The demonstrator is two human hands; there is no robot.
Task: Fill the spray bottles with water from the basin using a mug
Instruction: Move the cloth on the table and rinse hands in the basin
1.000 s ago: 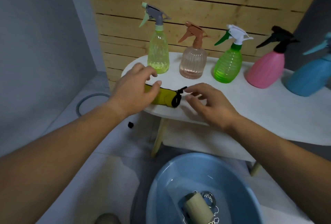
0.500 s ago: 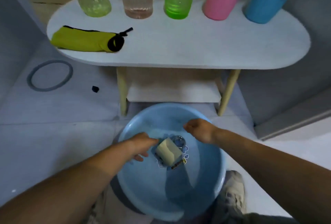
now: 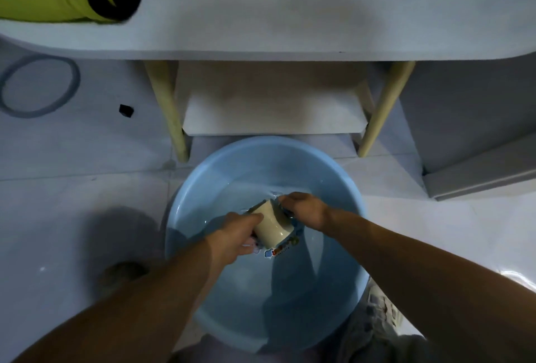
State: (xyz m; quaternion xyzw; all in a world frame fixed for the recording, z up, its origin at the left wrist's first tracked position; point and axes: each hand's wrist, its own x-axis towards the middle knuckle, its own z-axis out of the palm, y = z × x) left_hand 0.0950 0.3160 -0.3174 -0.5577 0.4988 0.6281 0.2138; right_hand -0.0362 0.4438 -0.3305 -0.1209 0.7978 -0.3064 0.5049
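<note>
Left hand (image 3: 235,239): fingers wrapped round the mug's near-left side, grasping it.
Mug (image 3: 272,225): cream, lying tilted in the water between both hands. Its long axis runs far-left to near-right, and I cannot tell which end is the mouth.
Right hand (image 3: 304,209): curled over the mug's far-right side, holding it. The handle is hidden.
Basin (image 3: 200,180): blue, on the floor just before the white table (image 3: 290,14).
Coming move: probably righting the mug to scoop, since both hands already touch it.

Single head view, looking steeply down from just above the basin (image 3: 333,171), very close. Table (image 3: 290,0) near edge spans frame top, floor (image 3: 72,203) either side.
</note>
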